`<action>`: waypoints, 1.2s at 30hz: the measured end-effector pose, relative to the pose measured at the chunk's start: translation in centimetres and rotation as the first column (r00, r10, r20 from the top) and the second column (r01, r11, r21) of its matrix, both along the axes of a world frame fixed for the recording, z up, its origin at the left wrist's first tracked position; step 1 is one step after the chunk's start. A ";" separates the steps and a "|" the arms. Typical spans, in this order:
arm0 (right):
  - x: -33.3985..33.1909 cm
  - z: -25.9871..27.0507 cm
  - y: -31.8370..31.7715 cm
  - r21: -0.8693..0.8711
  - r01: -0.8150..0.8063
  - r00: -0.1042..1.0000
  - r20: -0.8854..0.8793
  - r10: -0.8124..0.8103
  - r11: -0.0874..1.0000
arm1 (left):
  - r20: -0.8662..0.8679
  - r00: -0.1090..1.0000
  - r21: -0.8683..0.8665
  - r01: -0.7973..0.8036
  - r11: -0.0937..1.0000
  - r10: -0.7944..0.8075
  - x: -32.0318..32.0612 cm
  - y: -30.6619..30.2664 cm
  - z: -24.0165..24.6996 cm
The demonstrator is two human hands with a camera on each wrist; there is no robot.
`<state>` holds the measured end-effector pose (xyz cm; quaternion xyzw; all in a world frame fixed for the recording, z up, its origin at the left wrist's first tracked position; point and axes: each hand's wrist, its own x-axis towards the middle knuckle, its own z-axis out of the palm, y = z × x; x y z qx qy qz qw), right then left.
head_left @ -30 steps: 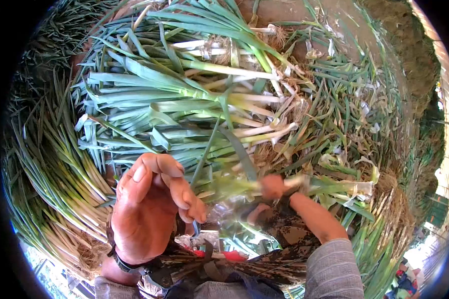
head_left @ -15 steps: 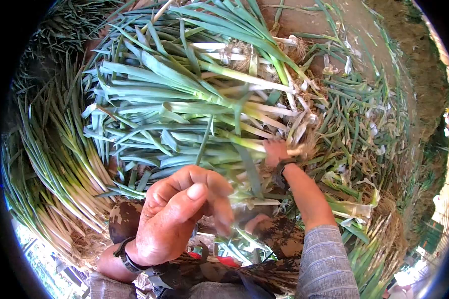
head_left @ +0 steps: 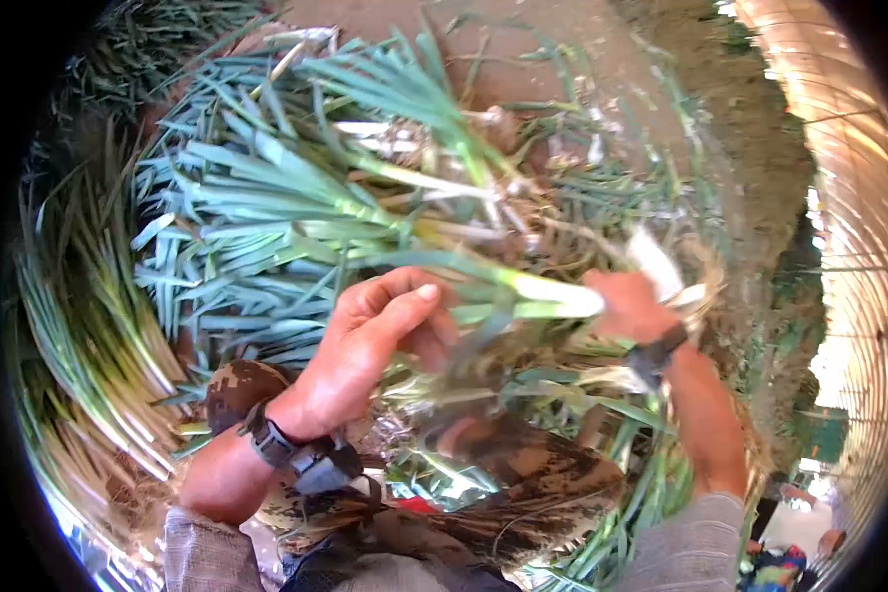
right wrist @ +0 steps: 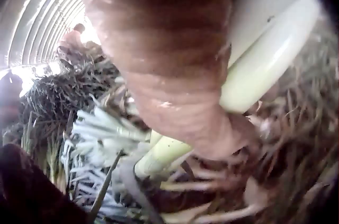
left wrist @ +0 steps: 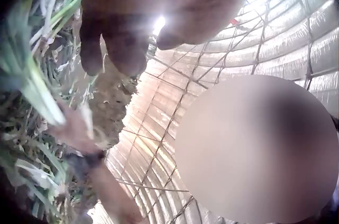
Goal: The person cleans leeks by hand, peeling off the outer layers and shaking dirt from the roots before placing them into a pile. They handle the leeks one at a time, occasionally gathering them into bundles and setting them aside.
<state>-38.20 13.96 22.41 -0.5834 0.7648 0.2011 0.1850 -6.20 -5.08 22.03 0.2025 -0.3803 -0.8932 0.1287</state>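
Observation:
My right hand (head_left: 633, 308) grips a leek (head_left: 553, 294) by its white lower part, the roots out to the right and the green leaves reaching left. In the right wrist view, curled fingers (right wrist: 175, 70) wrap round thick pale stalks (right wrist: 259, 70). My left hand (head_left: 390, 321) is raised near the leaf end with bent, loose fingers and holds nothing. The left wrist view shows that hand (left wrist: 159, 12) close up, and the right hand (left wrist: 77, 131) with the leek (left wrist: 42, 94) beyond it. Behind lies a large pile of leeks (head_left: 266, 187).
Thinner green stalks with pale roots (head_left: 118, 345) lie at the left. Loose leaves and trimmings (head_left: 612, 187) cover the ground at the right. A ribbed, arched cover (head_left: 858, 197) stands along the right side. Camouflage-clothed legs (head_left: 523, 474) are below the hands.
My right hand has moved right from the pile, lifting a leek with it. My left hand has risen slightly, its fingers still loosely bent. The head view has shifted.

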 end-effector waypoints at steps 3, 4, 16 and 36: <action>-1.9 16.7 4.8 -0.249 -0.062 0.893 -0.447 -0.058 0.967 | 0.011 0.999 -0.124 0.044 0.991 -0.043 -0.4 0.5 -0.7; -1.5 19.4 6.5 -0.250 -0.061 0.834 -0.545 -0.089 0.966 | -0.050 0.998 -0.131 0.042 0.990 -0.049 -0.8 0.9 -0.8; 10.4 27.2 17.5 -0.627 0.035 0.639 -0.584 -0.499 0.778 | -0.332 0.939 -0.689 -0.303 0.658 0.085 -9.9 11.5 4.6; 9.6 24.0 20.4 -0.714 0.205 0.709 -0.363 -0.604 0.670 | 0.160 0.675 -0.986 0.079 0.145 0.720 -1.8 -4.2 -9.7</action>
